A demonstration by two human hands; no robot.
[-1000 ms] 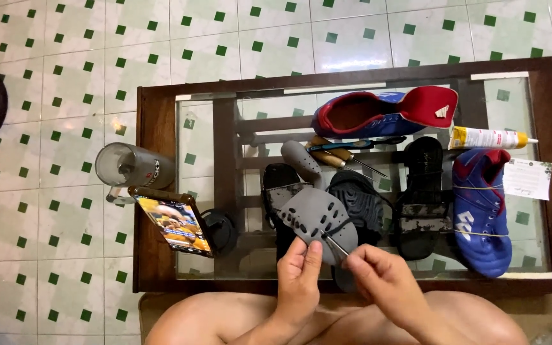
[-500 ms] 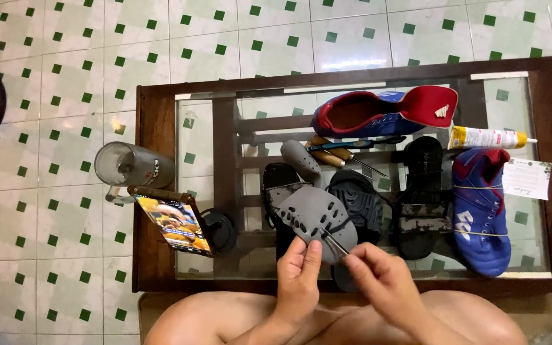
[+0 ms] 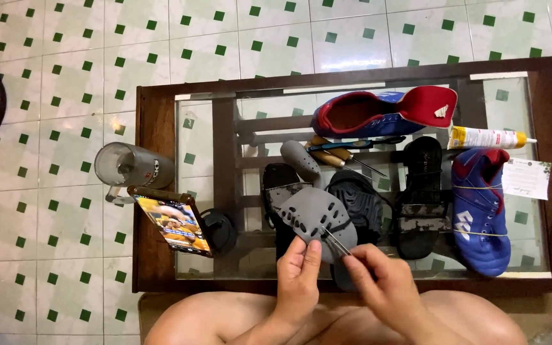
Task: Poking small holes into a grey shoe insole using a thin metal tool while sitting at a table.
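My left hand grips a grey perforated clog sandal by its near edge, holding it tilted over the glass tabletop. My right hand pinches a thin metal tool, its tip resting against the clog's slotted upper. Both hands are close together at the near edge of the table, above my bare knees.
On the wood-framed glass table lie a blue-and-red shoe, a second blue shoe, black sandals, a glue tube, wooden-handled tools, a phone on a stand, a glass mug and a paper tag.
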